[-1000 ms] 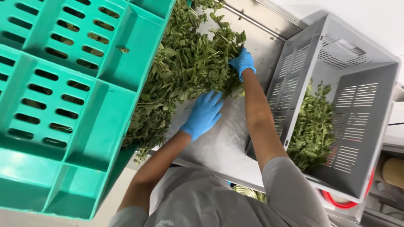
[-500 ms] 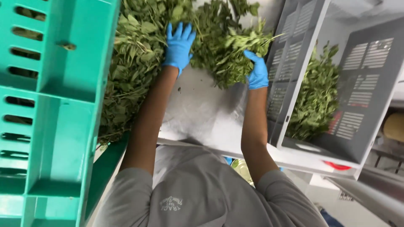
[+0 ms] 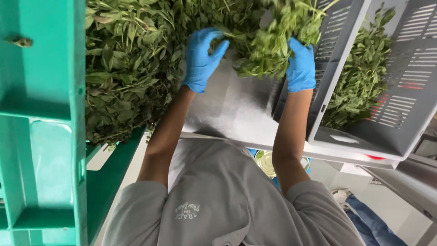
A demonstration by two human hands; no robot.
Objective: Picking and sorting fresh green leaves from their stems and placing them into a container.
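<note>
Both hands grip one bunch of leafy stems point(image 3: 273, 50) over the steel surface point(image 3: 236, 109). Left hand point(image 3: 202, 59) curls around the stems; right hand point(image 3: 300, 66) cups the leaves beside the grey crate point(image 3: 355, 141), forearms stretched forward.

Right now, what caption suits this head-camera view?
Two blue-gloved hands, left and right, gather a leafy green bunch beside a grey crate.
</note>
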